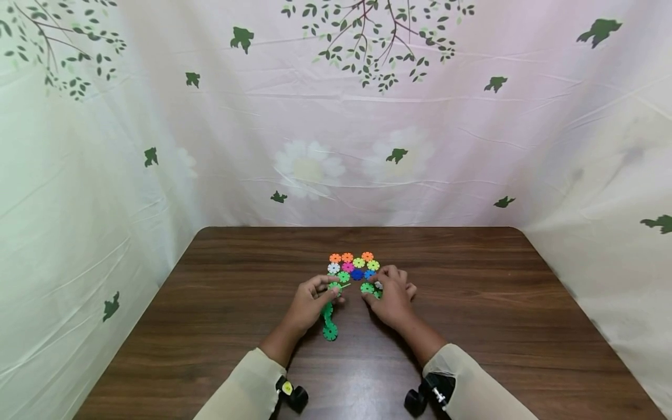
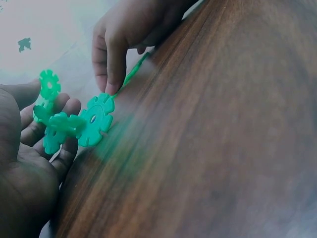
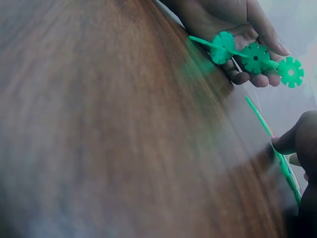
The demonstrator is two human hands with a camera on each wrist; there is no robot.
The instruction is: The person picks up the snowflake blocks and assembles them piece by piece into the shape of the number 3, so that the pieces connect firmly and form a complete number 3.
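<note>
My left hand [image 1: 310,303] holds a chain of green notched discs [image 1: 329,331], thumb and fingers at its upper end. In the left wrist view the linked discs [image 2: 91,121] stand at angles to each other across the fingers. My right hand [image 1: 392,297] is bent over several flat green discs [image 1: 367,288] close to the tabletop, its thumb and fingertips pinching at their edges. Its thumb [image 3: 285,144] meets a green disc edge [image 3: 257,111] in the right wrist view. The palm partly hides these pieces.
Beyond my hands lie orange [image 1: 347,257], yellow [image 1: 359,262], pink [image 1: 348,266], white [image 1: 333,268] and blue discs [image 1: 357,275] in rows on the brown wooden table [image 1: 236,262]. A patterned curtain [image 1: 341,116] hangs behind the table and along both sides.
</note>
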